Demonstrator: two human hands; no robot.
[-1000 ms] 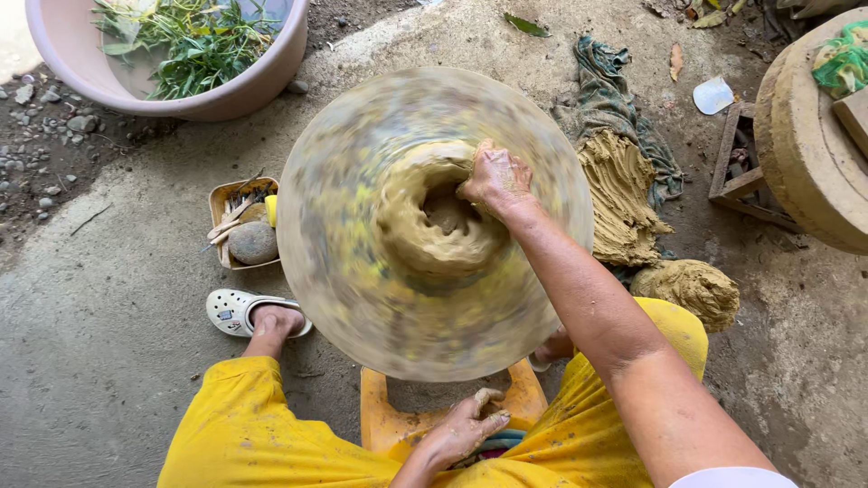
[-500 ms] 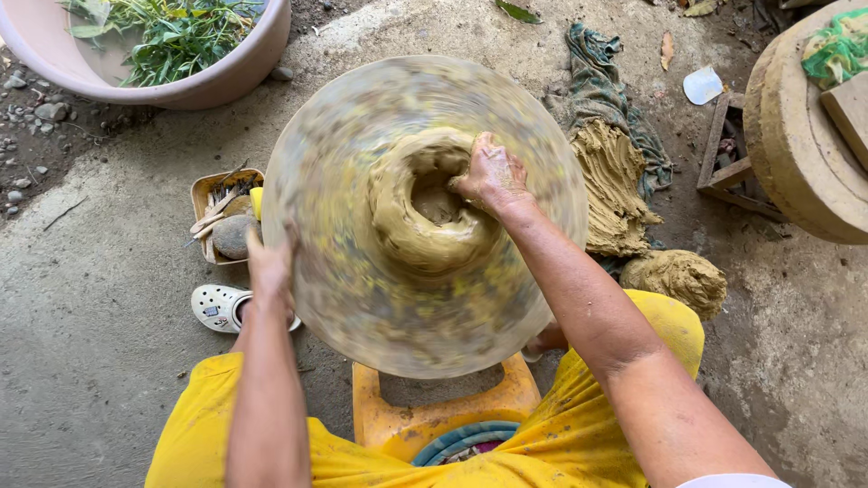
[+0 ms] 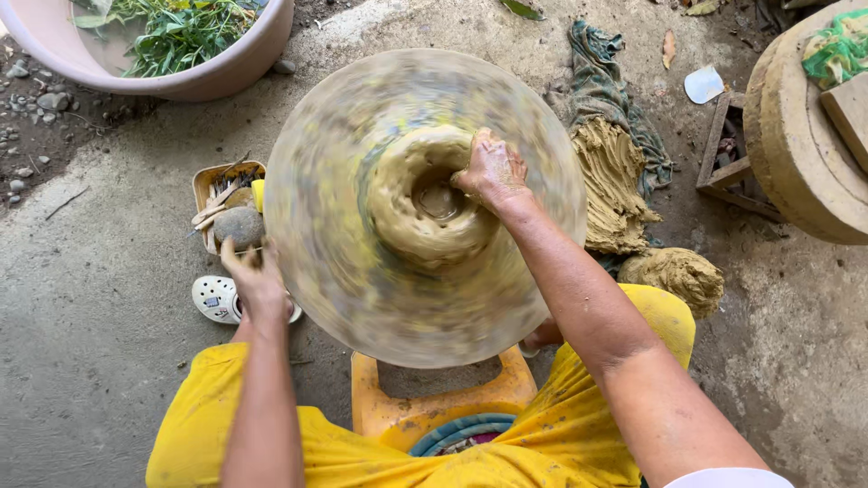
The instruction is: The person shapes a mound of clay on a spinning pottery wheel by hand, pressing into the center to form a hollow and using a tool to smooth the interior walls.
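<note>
We were opening the clay lump (image 3: 420,208) at the middle of the spinning wheel (image 3: 425,203), right hand (image 3: 490,169) curled on its rim, left hand (image 3: 256,276) spread at the wheel's left edge, needing steady pressure next.

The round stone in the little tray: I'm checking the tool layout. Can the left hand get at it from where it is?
Probably yes. The left hand hovers at the wheel edge, just below the stone in its tray, with nothing between them. The right hand is on the clay.
</note>
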